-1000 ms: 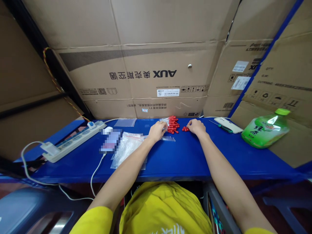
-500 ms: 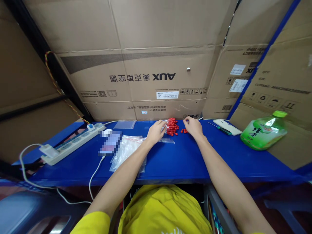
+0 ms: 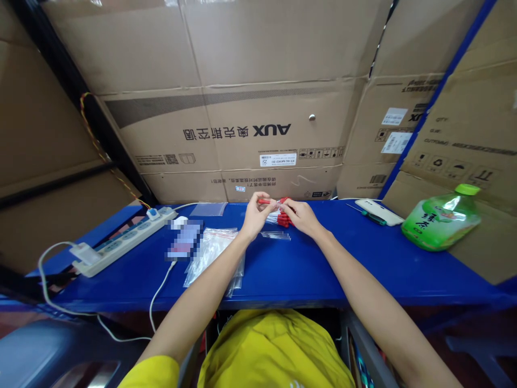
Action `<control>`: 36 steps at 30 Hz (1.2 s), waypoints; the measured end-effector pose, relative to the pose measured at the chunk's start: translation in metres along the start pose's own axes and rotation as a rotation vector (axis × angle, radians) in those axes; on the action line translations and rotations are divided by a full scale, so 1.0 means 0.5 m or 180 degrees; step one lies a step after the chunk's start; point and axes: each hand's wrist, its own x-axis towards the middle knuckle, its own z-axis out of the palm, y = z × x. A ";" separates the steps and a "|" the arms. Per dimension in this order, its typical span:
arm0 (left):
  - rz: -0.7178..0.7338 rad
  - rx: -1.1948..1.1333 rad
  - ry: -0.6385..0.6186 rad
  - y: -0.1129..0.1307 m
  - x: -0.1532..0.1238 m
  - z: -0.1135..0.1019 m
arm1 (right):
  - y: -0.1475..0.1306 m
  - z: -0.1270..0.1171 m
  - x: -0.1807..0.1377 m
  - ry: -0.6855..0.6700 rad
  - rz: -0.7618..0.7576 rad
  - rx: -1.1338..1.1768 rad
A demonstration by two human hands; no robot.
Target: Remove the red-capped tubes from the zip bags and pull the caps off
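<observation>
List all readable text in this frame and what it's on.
"AUX" with "奥克斯空调" beside it, printed flipped: big cardboard box.
"绿茶", probably, in white characters: green bottle.
"25", faintly; the rest is too small to read: white sticker on that box.
Labels and logo, blurred and unreadable: right box.
Handling symbols and small print, unreadable: far-right box.

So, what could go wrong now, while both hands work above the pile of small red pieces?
The red piece pinched in the left hand might slip and roll off the blue table. The right hand, close over the red pile, could scatter it. The loose clear bags may slide off the near edge.
</observation>
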 end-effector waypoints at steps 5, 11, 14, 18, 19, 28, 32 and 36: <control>0.0378 0.1551 -0.0393 0.012 -0.003 -0.022 | 0.005 -0.009 0.001 0.0396 0.0035 0.0406; 0.0775 0.2461 -0.1053 0.032 -0.015 -0.022 | 0.016 0.013 0.008 0.0645 0.0033 0.1279; 0.0747 0.2467 -0.1135 0.029 -0.018 -0.013 | 0.014 0.027 0.006 0.0587 0.0006 0.1303; 0.0771 0.2217 -0.1199 0.019 -0.019 -0.005 | 0.000 0.038 -0.004 0.0532 -0.0172 0.0630; 0.0767 0.2153 -0.1220 0.017 -0.018 -0.004 | -0.004 0.040 -0.006 0.0556 -0.0177 0.0470; 0.0546 0.1890 -0.1387 0.019 -0.013 0.006 | -0.008 0.048 -0.002 0.0655 -0.0095 0.0615; 0.0549 0.1885 -0.1394 0.021 -0.010 0.002 | -0.008 0.051 0.000 0.0586 -0.0039 0.0837; 0.0638 0.1916 -0.1351 0.023 -0.013 -0.001 | -0.008 0.049 0.004 0.0570 0.0111 0.1191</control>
